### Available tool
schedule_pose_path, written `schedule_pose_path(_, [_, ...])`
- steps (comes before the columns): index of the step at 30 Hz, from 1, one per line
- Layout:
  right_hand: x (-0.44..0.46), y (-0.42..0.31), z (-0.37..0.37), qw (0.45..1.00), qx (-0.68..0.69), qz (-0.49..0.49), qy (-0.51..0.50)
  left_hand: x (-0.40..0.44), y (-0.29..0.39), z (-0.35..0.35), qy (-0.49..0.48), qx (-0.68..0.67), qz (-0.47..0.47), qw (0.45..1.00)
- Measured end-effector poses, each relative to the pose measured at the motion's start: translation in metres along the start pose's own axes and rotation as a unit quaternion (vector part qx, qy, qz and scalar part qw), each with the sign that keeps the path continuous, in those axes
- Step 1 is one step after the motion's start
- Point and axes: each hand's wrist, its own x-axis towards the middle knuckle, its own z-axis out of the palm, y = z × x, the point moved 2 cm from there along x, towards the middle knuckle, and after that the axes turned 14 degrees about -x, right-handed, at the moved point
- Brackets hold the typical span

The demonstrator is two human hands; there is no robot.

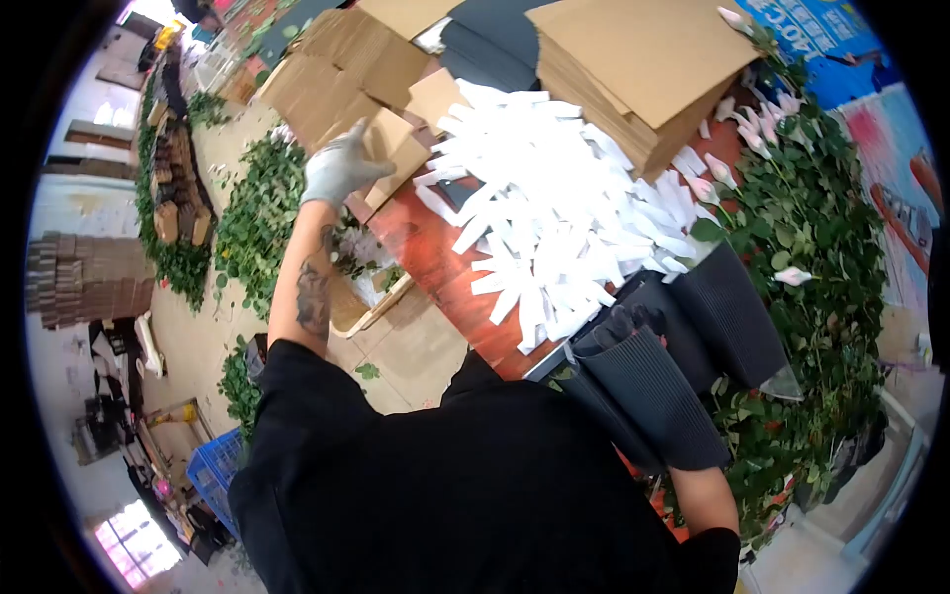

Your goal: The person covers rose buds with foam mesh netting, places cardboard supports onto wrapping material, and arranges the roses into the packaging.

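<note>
My left hand (341, 170) wears a pale grey glove and reaches out at the upper left, thumb and fingers apart. It is over the near edge of an opened brown cardboard box (404, 148); whether it touches the card I cannot tell. My right forearm runs into a dark ribbed sleeve (653, 391). At that sleeve's far end is what looks like my right hand (621, 330) in a dark glove, its fingers unclear. Another dark ribbed piece (730, 315) stands beside it. A heap of white strips (554, 198) lies between my hands on the red tabletop (426, 259).
A stack of flat cardboard (648, 59) lies at the back. Pale pink roses (757, 129) with leafy stems (816, 228) fill the right side. More greenery (259, 213) covers the floor at left, near a blue crate (216, 475) and a shallow tray (368, 309).
</note>
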Motion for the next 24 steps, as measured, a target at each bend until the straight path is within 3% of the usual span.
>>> schedule_pose_path(2, [0.002,0.001,0.001,1.000,0.004,-0.007,0.007,0.001,0.012,-0.003,0.085,-0.139,0.103,0.981])
schedule_pose_path(4, [0.004,-0.001,0.000,1.000,0.019,-0.013,0.009,-0.030,0.075,-0.001,-0.012,-0.432,0.160,0.887])
schedule_pose_path(5, [0.005,-0.001,-0.001,0.999,0.029,-0.014,0.008,-0.045,0.108,0.012,-0.140,-0.608,0.222,0.750])
schedule_pose_path(6, [0.006,-0.001,-0.002,0.999,0.043,-0.020,0.008,-0.067,0.137,0.026,-0.253,-0.671,0.180,0.674])
schedule_pose_path(7, [0.004,-0.002,-0.002,0.998,0.059,-0.023,0.009,-0.079,0.159,0.052,-0.346,-0.676,0.150,0.633])
schedule_pose_path(8, [0.004,-0.002,-0.004,0.996,0.082,-0.030,0.011,-0.089,0.186,0.079,-0.423,-0.715,0.173,0.529])
schedule_pose_path(9, [0.005,-0.003,-0.006,0.993,0.114,-0.039,0.013,-0.110,0.208,0.086,-0.455,-0.748,0.125,0.467])
schedule_pose_path(11, [0.009,-0.005,-0.005,0.980,0.186,-0.065,0.025,-0.127,0.252,0.105,-0.609,-0.736,0.146,0.259])
schedule_pose_path(13, [0.019,-0.006,0.004,0.968,0.229,-0.087,0.060,-0.143,0.259,0.109,-0.668,-0.687,0.122,0.260])
schedule_pose_path(15, [0.030,-0.004,0.019,0.977,0.177,-0.084,0.086,-0.162,0.266,0.101,-0.711,-0.643,0.115,0.262])
schedule_pose_path(17, [0.026,-0.002,0.027,0.991,-0.058,-0.075,0.090,-0.176,0.265,0.104,-0.779,-0.523,0.164,0.305])
schedule_pose_path(18, [0.025,-0.004,0.025,0.950,-0.295,-0.073,0.071,-0.178,0.264,0.106,-0.760,-0.475,0.233,0.379])
schedule_pose_path(19, [0.024,-0.007,0.023,0.945,-0.323,-0.046,0.003,-0.178,0.267,0.103,-0.732,-0.426,0.284,0.449])
schedule_pose_path(20, [0.032,-0.001,0.022,0.945,-0.323,-0.040,0.008,-0.177,0.272,0.097,-0.695,-0.374,0.335,0.514])
schedule_pose_path(22, [0.040,0.010,0.022,0.989,-0.133,-0.017,-0.064,-0.169,0.263,0.111,-0.611,-0.451,0.240,0.605])
schedule_pose_path(23, [0.039,0.012,0.019,0.994,-0.070,-0.007,-0.086,-0.170,0.261,0.124,-0.603,-0.528,0.202,0.563])
schedule_pose_path(24, [0.029,0.011,0.006,0.997,0.005,0.012,-0.080,-0.173,0.264,0.116,-0.524,-0.514,0.289,0.614])
